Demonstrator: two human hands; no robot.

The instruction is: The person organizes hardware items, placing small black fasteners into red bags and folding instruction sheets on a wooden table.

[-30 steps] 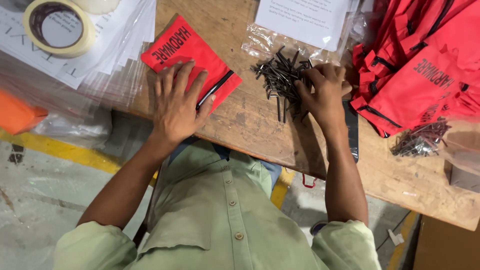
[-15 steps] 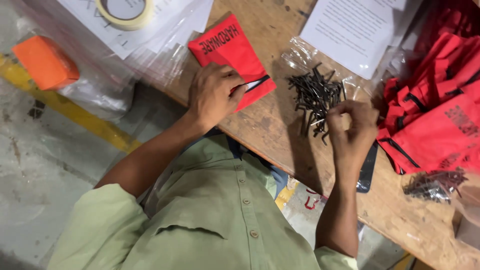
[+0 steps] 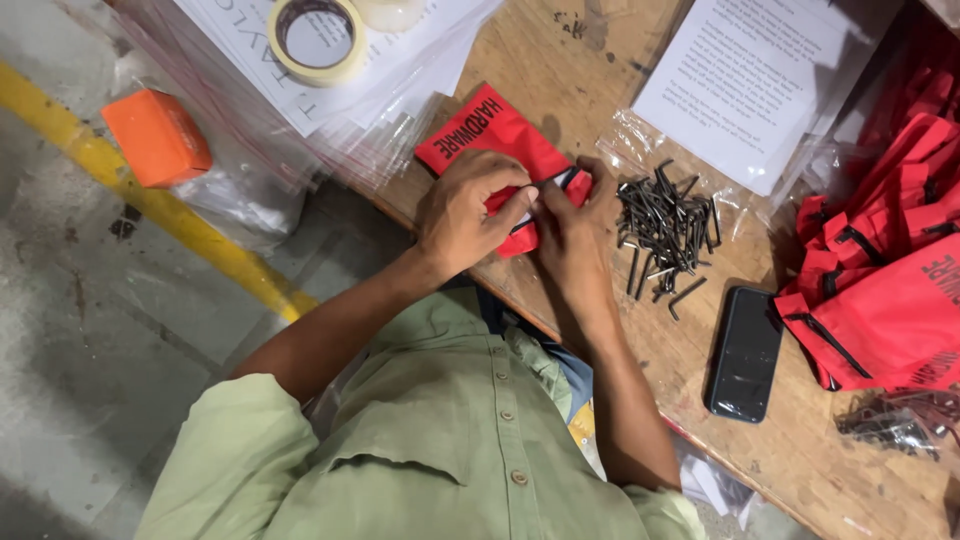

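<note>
On the scuffed wooden table (image 3: 790, 440), your left hand (image 3: 468, 212) and right hand (image 3: 575, 232) meet, both pinching the open edge of the flat red fabric pouch (image 3: 490, 135). The pile of black metal pins (image 3: 665, 230) lies just right of it.

Red pouch (image 3: 500, 135), black zip trim; dark grey screws (image 3: 665, 225); black phone (image 3: 745, 352); orange block (image 3: 157, 137); cream tape roll (image 3: 318, 38); brown wooden desk (image 3: 590, 60).

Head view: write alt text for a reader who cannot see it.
Both hands, left hand and right hand, hold a small red zip pouch on a wooden workbench. A pile of dark hex keys lies right of it, with a black phone, more red pouches, a tape roll and printed sheets around.
</note>
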